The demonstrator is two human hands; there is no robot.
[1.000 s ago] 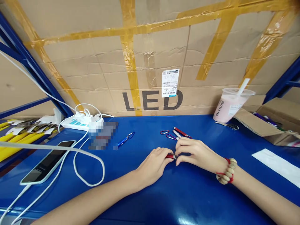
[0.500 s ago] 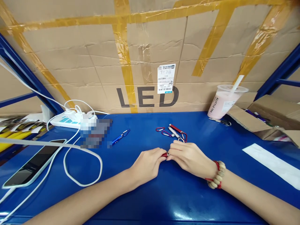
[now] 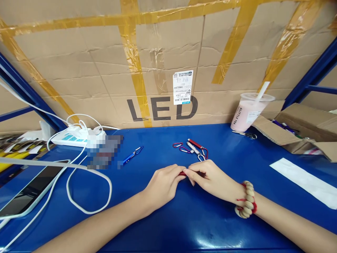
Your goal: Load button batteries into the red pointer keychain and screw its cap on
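Observation:
My left hand (image 3: 165,182) is closed around a small red metal piece, seemingly a keychain flashlight (image 3: 182,173); only a short red stretch shows between the fingers. My right hand (image 3: 207,179), with a bead bracelet on its wrist, pinches the same piece at its right end, thumb and index finger pressed there. Just beyond the hands lie a red keychain flashlight (image 3: 195,143), a silver one (image 3: 193,148), a loose red carabiner (image 3: 177,145) and a purple carabiner (image 3: 184,150). Further left rests a blue keychain flashlight (image 3: 129,157) with its clip.
A drink cup with a straw (image 3: 249,114) stands at the back right beside an open carton (image 3: 302,123). White paper (image 3: 302,181) lies at right. On the left are a phone (image 3: 34,189), white cables and a power strip (image 3: 70,140). A large cardboard box (image 3: 105,80) forms the back.
My right hand has turned slightly, its thumb now lying over the end of the red piece. The silvery tip between the hands is now covered. The view has shifted slightly.

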